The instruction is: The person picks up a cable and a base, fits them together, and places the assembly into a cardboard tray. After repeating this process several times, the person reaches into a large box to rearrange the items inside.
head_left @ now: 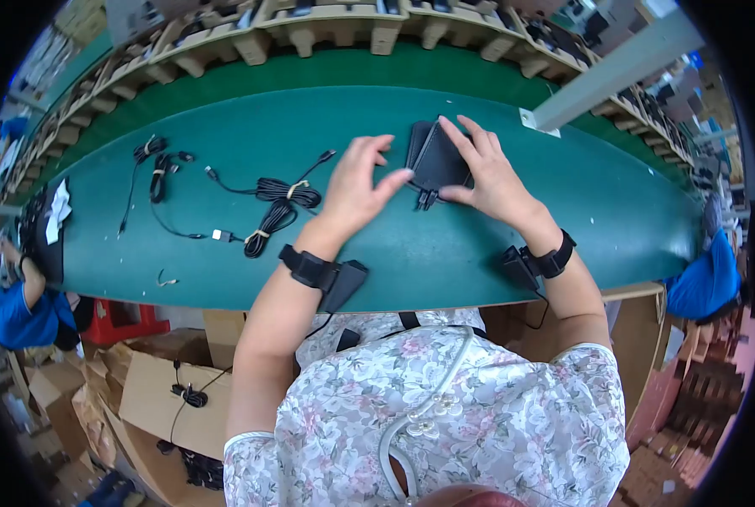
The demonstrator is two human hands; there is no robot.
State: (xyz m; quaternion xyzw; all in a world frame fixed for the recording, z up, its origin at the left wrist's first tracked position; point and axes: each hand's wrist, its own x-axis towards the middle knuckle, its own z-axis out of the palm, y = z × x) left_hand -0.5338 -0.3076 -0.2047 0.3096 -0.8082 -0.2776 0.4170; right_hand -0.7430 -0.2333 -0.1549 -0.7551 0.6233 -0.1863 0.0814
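Note:
Several flat black pads or pouches (436, 162) lie stacked at the middle of the green bench; their exact kind I cannot tell. My right hand (494, 182) spreads over the right side of the stack, fingertips at its far edge and thumb by its near corner. To the left of it, my left hand (356, 188) is open, with the thumb tip close to the stack's left edge and nothing in the fingers. A small black piece (426, 200), like a cable end or clip, sticks out at the near edge of the stack.
Bundled black cables (288, 193) lie left of my left hand, one with a white plug (222, 236). More tied cables (158, 182) are farther left. A grey metal post (614, 72) stands at the far right. Cardboard trays (335, 19) line the back.

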